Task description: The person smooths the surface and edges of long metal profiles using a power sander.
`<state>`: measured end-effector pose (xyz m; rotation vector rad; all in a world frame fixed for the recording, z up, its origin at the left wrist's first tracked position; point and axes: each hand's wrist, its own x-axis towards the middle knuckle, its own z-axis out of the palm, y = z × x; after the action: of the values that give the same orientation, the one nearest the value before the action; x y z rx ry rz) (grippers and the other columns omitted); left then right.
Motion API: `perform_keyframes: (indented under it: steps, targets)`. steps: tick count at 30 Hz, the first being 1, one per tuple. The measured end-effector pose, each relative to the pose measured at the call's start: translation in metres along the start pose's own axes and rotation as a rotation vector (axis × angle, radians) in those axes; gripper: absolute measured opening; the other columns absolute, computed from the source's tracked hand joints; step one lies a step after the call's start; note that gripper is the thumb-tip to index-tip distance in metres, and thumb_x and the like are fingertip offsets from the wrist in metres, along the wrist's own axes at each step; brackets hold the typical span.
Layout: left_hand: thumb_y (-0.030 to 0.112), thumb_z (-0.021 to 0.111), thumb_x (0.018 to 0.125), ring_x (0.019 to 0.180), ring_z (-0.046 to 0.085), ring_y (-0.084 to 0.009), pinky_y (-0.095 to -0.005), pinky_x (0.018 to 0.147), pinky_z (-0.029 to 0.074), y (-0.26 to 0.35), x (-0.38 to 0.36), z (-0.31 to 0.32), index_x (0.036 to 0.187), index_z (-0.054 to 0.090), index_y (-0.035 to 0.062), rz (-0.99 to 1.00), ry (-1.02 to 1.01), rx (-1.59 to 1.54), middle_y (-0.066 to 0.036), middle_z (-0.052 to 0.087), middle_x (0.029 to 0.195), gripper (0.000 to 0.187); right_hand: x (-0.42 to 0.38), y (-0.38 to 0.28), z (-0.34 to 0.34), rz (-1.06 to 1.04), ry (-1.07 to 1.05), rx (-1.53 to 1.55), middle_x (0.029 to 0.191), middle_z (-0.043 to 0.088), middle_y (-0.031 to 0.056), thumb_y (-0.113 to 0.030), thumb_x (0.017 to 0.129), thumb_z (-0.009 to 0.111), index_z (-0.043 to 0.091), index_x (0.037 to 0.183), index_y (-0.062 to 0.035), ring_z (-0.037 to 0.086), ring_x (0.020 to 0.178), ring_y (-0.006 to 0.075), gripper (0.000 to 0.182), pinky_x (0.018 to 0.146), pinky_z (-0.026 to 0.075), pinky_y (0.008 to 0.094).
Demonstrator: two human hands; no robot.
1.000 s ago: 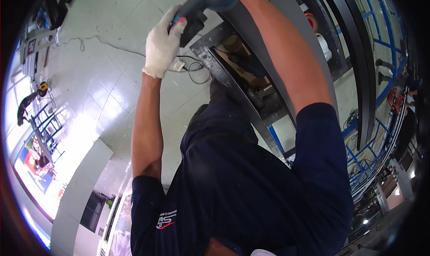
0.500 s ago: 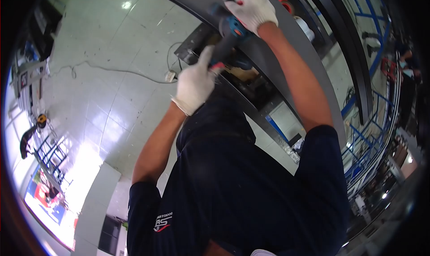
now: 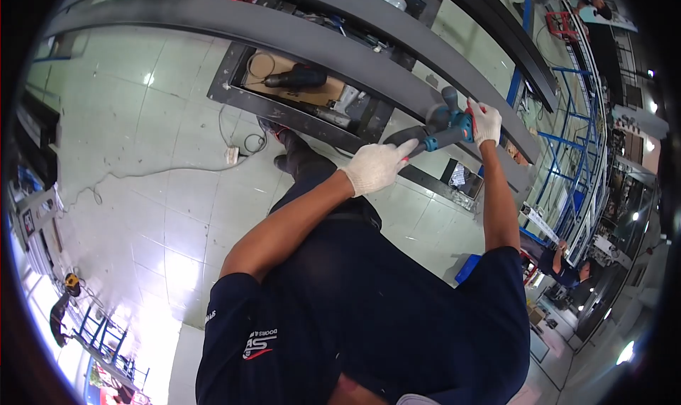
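A teal and black angle grinder (image 3: 454,132) is held between my two gloved hands. My left hand (image 3: 374,169) is closed round its rear end, with the index finger stretched along the body. At the grinder's front end, my right hand (image 3: 485,123) is closed on it. The grinder's head and blurred disc overlap the long dark grey metal profile (image 3: 305,42) near its right part. Parts of the grip are hidden by the white gloves.
Under the profiles, a dark tray (image 3: 237,96) holds a black power drill (image 3: 301,76) and other tools. A second profile (image 3: 397,32) runs alongside. A cable (image 3: 152,171) trails over the floor at left. Blue racks (image 3: 560,142) and other people (image 3: 564,267) are at right.
My hands and the grinder have moved right and lower in the view. The camera view has turned, showing more of the profiles and the tool tray.
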<state>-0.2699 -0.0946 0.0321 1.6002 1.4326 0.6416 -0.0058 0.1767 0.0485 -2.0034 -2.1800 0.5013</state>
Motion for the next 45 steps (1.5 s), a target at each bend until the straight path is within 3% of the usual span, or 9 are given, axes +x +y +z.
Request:
perform_keyframes:
  steps: [4,8,15,26,32,34,39,41,45]
  targets:
    - [0.033,0.063,0.114,0.093,0.079,-0.0432,-0.0542,0.08,0.061,-0.015,-0.029,0.001,0.152,0.067,0.0155,-0.05,0.064,0.024,-0.022,0.081,0.1,0.042,0.003,0.019,-0.004,0.048,0.04,-0.018,0.091,0.078,0.0251,-0.055,0.099,0.071,0.087,0.093,-0.0076,0.079,0.09,0.0417,0.05,0.086,0.06,0.048]
    - [0.028,0.066,0.113,0.098,0.08,-0.042,-0.0506,0.084,0.062,-0.024,-0.069,-0.04,0.141,0.078,0.0162,-0.186,0.285,-0.047,-0.022,0.081,0.106,0.033,-0.002,-0.055,0.015,-0.026,0.016,-0.053,0.1,0.08,0.0231,-0.056,0.099,0.068,0.086,0.095,-0.011,0.076,0.099,0.0486,0.048,0.088,0.059,0.0505]
    - [0.023,0.068,0.112,0.097,0.082,-0.0381,-0.0421,0.081,0.062,-0.073,-0.157,-0.083,0.138,0.08,0.0136,-0.404,0.595,0.001,-0.023,0.081,0.105,0.031,-0.024,-0.228,0.071,-0.174,-0.083,-0.058,0.109,0.08,0.0227,-0.057,0.099,0.066,0.087,0.102,-0.0136,0.075,0.108,0.0487,0.048,0.096,0.061,0.0512]
    - [0.034,0.066,0.112,0.093,0.08,-0.0452,-0.0498,0.083,0.061,-0.065,-0.189,-0.128,0.138,0.079,0.0102,-0.739,0.889,0.032,-0.025,0.08,0.097,0.037,0.006,-0.4,0.15,-0.552,-0.172,-0.039,0.121,0.082,0.0205,-0.055,0.096,0.063,0.088,0.113,-0.0177,0.076,0.116,0.048,0.048,0.102,0.062,0.0534]
    - [0.036,0.07,0.109,0.093,0.079,-0.0463,-0.0554,0.082,0.06,-0.062,-0.159,-0.106,0.137,0.08,0.0112,-0.672,0.738,0.181,-0.026,0.079,0.096,0.038,0.002,-0.336,0.106,-0.436,-0.209,-0.08,0.119,0.081,0.0227,-0.05,0.096,0.058,0.087,0.109,-0.0143,0.076,0.116,0.0477,0.048,0.102,0.062,0.0526]
    - [0.034,0.071,0.108,0.088,0.078,-0.0459,-0.0571,0.078,0.06,-0.056,-0.148,-0.094,0.134,0.08,0.0116,-0.58,0.651,0.181,-0.024,0.079,0.092,0.035,0.001,-0.285,0.088,-0.377,-0.2,-0.056,0.111,0.079,0.0247,-0.061,0.1,0.063,0.084,0.105,-0.0109,0.073,0.11,0.0508,0.055,0.095,0.059,0.0546]
    - [0.033,0.071,0.109,0.087,0.078,-0.0461,-0.0562,0.076,0.061,-0.026,-0.091,-0.061,0.138,0.078,0.0145,-0.332,0.4,0.148,-0.023,0.078,0.091,0.035,0.0,-0.13,0.042,-0.147,-0.063,-0.05,0.099,0.074,0.0284,-0.056,0.101,0.07,0.082,0.103,-0.0061,0.072,0.096,0.0494,0.051,0.084,0.056,0.0509]
    - [0.034,0.068,0.111,0.09,0.079,-0.0435,-0.0561,0.078,0.062,-0.015,-0.067,-0.05,0.142,0.074,0.0147,-0.209,0.241,0.127,-0.022,0.08,0.095,0.037,-0.004,-0.069,0.019,-0.057,-0.026,-0.018,0.104,0.073,0.0296,-0.055,0.099,0.068,0.08,0.101,-0.005,0.07,0.101,0.0532,0.051,0.086,0.057,0.0529]
    - [0.032,0.062,0.115,0.08,0.076,-0.0408,-0.0551,0.071,0.059,-0.007,-0.038,-0.012,0.14,0.072,0.0154,0.087,0.138,0.173,-0.017,0.075,0.085,0.032,0.001,0.034,-0.006,0.114,0.048,0.026,0.098,0.079,0.0259,-0.055,0.099,0.071,0.087,0.102,-0.0081,0.078,0.094,0.046,0.049,0.088,0.059,0.0471]
